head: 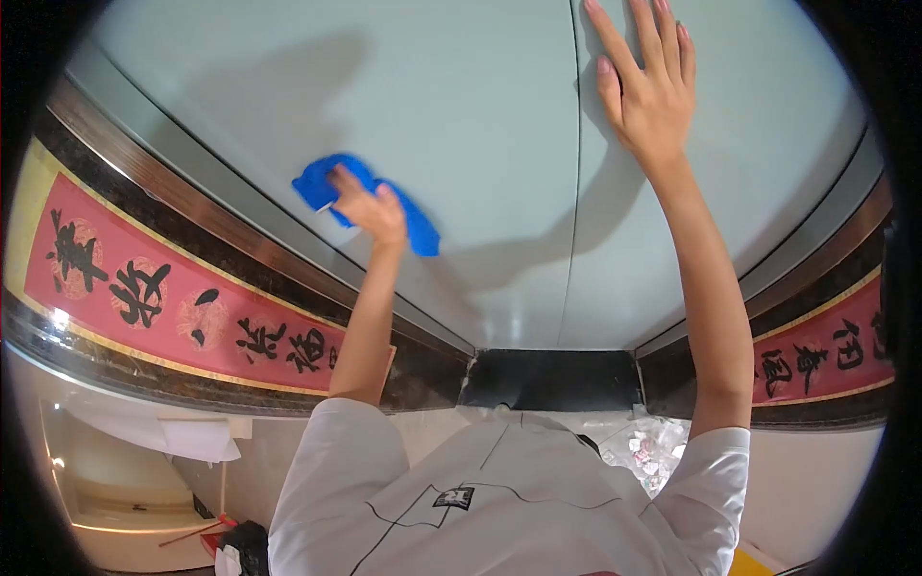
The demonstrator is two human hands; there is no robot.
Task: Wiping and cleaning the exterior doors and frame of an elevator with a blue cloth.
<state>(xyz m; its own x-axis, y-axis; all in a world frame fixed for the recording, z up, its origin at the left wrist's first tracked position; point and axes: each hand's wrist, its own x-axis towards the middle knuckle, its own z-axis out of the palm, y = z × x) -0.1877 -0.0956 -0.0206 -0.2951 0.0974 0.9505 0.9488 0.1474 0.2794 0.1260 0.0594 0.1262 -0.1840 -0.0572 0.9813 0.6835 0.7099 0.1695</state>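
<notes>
Spread over a blue cloth [420, 229], my left hand [369, 205] presses it against the wide left panel of a pale grey-green door [475, 108]. The cloth is bunched under the fingers, and a loose end trails to the right. A small white bit shows at the cloth's lower edge, too blurred to name. Higher up, my right hand [652, 101] rests flat on the narrower right panel, just beside the dark vertical seam. Its fingers are spread and it holds nothing; the longest fingertips reach the top rim of the view.
Dark stone trim with a brown metal frame [122, 147] borders the door. Red paper banners bearing brush writing hang on the left [180, 309] and right [814, 353]. A black threshold [551, 378] lies below. Behind are a clear bag of scraps [645, 450] and a black bag [248, 543].
</notes>
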